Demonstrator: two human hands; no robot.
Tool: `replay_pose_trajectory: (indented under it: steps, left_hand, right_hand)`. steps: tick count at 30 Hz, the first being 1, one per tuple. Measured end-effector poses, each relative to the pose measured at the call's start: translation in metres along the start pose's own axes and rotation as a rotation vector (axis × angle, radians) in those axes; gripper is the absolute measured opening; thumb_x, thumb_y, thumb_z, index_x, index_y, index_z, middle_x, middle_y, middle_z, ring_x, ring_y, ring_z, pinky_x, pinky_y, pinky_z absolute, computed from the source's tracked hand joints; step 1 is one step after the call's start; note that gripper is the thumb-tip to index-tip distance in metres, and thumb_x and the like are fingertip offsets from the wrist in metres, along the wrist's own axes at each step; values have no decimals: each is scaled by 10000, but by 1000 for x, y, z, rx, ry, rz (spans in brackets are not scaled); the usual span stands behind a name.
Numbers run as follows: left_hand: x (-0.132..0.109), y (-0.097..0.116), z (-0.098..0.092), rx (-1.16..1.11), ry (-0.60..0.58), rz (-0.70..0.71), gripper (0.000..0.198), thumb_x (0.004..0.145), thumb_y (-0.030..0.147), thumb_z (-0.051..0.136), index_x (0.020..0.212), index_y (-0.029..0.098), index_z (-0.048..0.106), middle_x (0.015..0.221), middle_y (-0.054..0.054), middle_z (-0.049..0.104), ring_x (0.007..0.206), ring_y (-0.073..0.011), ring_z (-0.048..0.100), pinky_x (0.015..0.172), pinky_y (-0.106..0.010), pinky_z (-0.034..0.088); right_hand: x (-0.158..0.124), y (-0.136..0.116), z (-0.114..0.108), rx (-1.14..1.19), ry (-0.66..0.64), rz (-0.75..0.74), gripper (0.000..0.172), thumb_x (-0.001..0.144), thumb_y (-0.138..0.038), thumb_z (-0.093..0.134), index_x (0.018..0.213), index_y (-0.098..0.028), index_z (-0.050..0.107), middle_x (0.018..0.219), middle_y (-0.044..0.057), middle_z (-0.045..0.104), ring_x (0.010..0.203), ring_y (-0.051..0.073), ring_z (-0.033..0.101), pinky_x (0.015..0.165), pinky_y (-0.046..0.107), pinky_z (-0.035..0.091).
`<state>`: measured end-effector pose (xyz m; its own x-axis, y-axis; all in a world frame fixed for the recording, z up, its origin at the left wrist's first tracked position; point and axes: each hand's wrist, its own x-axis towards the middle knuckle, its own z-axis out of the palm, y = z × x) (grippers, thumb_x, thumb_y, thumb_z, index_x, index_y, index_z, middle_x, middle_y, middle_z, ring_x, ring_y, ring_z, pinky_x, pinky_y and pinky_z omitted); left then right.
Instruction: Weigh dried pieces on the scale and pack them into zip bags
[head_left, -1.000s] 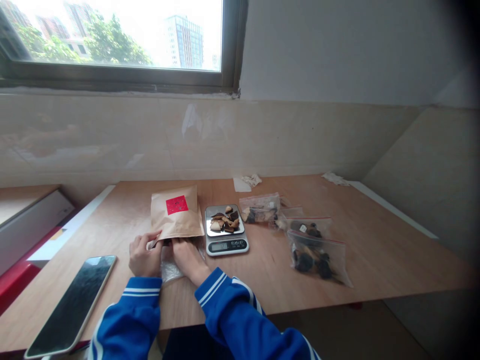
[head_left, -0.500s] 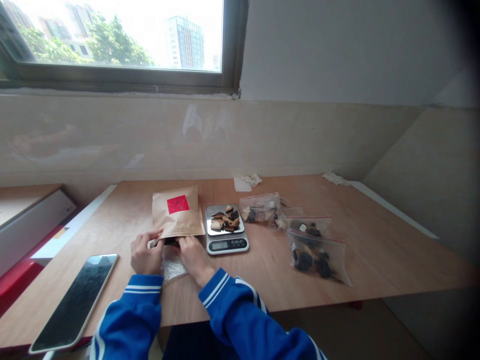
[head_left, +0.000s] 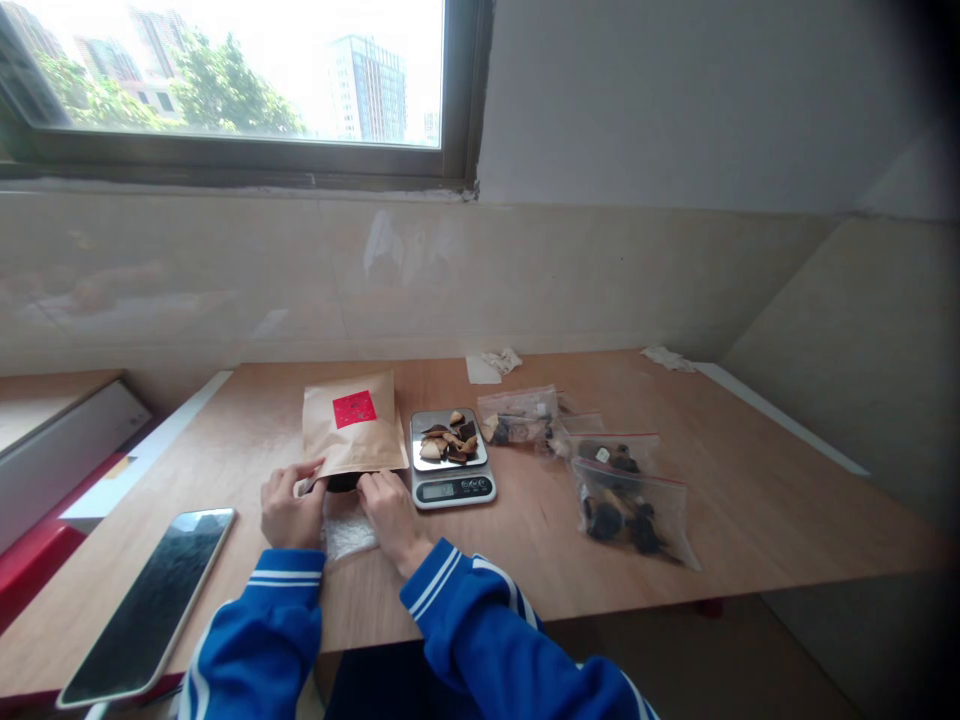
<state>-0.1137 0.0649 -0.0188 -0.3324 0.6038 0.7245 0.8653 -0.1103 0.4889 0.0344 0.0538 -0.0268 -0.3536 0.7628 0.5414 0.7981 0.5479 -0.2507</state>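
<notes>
A kraft paper bag (head_left: 352, 425) with a red label stands tilted on the table, its open mouth toward me. My left hand (head_left: 289, 508) grips its left lower corner. My right hand (head_left: 386, 510) pinches its lower edge. A dark lump (head_left: 343, 483) shows at the bag's mouth between my hands, partly hidden by the paper. Just below lies a crumpled clear plastic bag (head_left: 346, 530), touching my right hand's heel side.
To the right stands a digital kitchen scale (head_left: 450, 488) holding dark and pale pieces (head_left: 448, 442). Beyond it lie zip bags of similar pieces (head_left: 521, 418) (head_left: 630, 505). A smartphone (head_left: 146, 605) lies at the left. Paper scraps (head_left: 484, 368) sit near the wall.
My right hand has shifted slightly right along the bag's lower edge, and more of the dark lump shows at the mouth. The view has tilted a little.
</notes>
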Motion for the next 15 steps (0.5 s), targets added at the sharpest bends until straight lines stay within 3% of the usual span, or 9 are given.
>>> replay_pose_trajectory:
  steps: [5,15]
  left_hand:
    - [1,0,0,-28,-3,-55,197,755,365,596,861,234,699,781,-21,616,802,-200,535,752,-308,423]
    - [3,10,-5,-27,-31,-105,184,745,365,587,836,244,691,785,-28,603,821,-211,526,751,-322,413]
  right_hand:
    - [-7,3,-10,46,5,-1,124,905,-107,483,863,-165,584,820,41,633,839,179,567,741,285,473]
    - [-23,19,-40,491,129,158,145,885,-114,511,911,-184,636,879,41,662,886,163,606,799,287,497]
